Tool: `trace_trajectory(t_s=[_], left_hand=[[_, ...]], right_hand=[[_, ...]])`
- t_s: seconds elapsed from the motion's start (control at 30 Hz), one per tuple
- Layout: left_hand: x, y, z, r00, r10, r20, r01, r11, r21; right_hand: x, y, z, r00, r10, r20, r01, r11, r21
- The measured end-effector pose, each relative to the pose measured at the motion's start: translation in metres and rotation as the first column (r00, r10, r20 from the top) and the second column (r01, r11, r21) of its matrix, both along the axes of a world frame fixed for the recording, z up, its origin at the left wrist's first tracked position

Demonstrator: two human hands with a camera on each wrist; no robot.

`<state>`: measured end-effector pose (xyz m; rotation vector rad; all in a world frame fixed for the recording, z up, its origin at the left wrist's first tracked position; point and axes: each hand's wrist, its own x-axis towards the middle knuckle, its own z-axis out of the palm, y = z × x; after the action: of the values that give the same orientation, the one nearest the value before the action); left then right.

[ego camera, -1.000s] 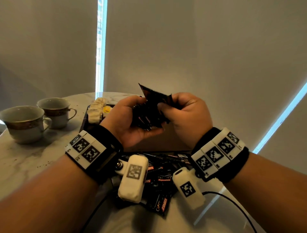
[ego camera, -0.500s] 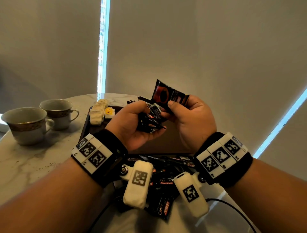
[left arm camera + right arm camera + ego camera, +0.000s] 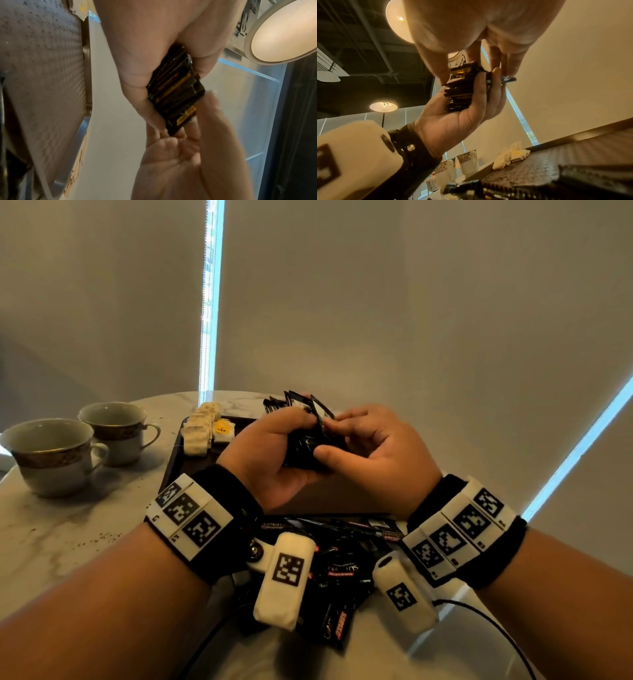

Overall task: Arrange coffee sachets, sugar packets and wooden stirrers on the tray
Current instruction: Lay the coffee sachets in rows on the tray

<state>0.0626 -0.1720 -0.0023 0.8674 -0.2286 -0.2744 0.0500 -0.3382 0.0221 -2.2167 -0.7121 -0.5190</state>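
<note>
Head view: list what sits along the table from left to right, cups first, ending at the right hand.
Nearer cup → farther cup → row of pale tea bags on the tray's far left corner → left hand → stack of dark coffee sachets it grips → right hand, its thumb against the stack.

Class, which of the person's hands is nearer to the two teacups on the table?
Left. The left hand is beside the teacups, across the tray's edge; the right hand is farther away, beyond the left.

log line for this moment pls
left hand: holds sachet stack | right hand: pinches stack | tray: tea bags only
</note>
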Motion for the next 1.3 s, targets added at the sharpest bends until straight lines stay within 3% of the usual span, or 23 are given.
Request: trace_trajectory(t_s=[0.13, 0.27, 0.37, 0.47, 0.67, 0.77, 0.83, 0.9, 0.97, 1.13, 1.23, 1.3], left_hand=[[0.002, 0.007, -0.001, 0.992, -0.124, 0.002, 0.124, 0.992, 0.007], [0.001, 0.004, -0.003, 0.982, -0.186, -0.023, 0.187, 0.978, 0.092], [-0.002, 0.003, -0.005, 0.973, -0.226, -0.045, 0.229, 0.97, 0.081], [-0.009, -0.001, -0.003, 0.95, -0.312, -0.015, 0.312, 0.946, 0.087], [-0.014, -0.001, -0.001, 0.962, -0.271, -0.025, 0.272, 0.949, 0.157], [-0.013, -0.001, 0.003, 0.991, -0.113, -0.066, 0.123, 0.979, 0.163], [-0.008, 0.002, 0.004, 0.998, 0.003, -0.069, 0.009, 0.987, 0.163], [-0.005, 0.004, 0.006, 0.995, 0.059, -0.077, -0.05, 0.993, 0.109], [-0.004, 0.005, 0.007, 0.993, 0.076, -0.091, -0.069, 0.994, 0.085], [-0.001, 0.003, 0.002, 0.991, 0.086, -0.104, -0.079, 0.995, 0.065], [0.001, 0.004, 0.001, 0.99, 0.093, -0.104, -0.086, 0.994, 0.065], [0.003, 0.002, -0.001, 0.985, 0.114, -0.126, -0.105, 0.991, 0.076]], right_hand=[[0.0, -0.007, 0.008, 0.976, 0.145, -0.162, -0.143, 0.989, 0.027], [0.006, -0.015, 0.005, 0.94, 0.25, -0.23, -0.245, 0.968, 0.052], [0.002, -0.019, 0.005, 0.937, 0.226, -0.266, -0.205, 0.973, 0.104], [-0.003, -0.02, 0.007, 0.932, 0.181, -0.314, -0.171, 0.983, 0.059], [-0.009, -0.021, 0.01, 0.915, 0.223, -0.336, -0.213, 0.975, 0.067], [-0.006, -0.04, 0.011, 0.855, 0.22, -0.469, -0.179, 0.975, 0.131], [-0.001, -0.058, 0.007, 0.831, 0.041, -0.554, -0.091, 0.994, -0.062], [0.003, -0.073, 0.0, 0.841, -0.148, -0.521, -0.076, 0.92, -0.384], [0.001, -0.074, -0.009, 0.836, -0.206, -0.509, -0.114, 0.841, -0.528], [0.004, -0.057, -0.024, 0.855, -0.205, -0.476, -0.167, 0.76, -0.628], [0.007, -0.057, -0.024, 0.901, -0.215, -0.378, -0.079, 0.774, -0.629], [0.007, -0.062, -0.02, 0.926, -0.207, -0.316, -0.009, 0.824, -0.567]])
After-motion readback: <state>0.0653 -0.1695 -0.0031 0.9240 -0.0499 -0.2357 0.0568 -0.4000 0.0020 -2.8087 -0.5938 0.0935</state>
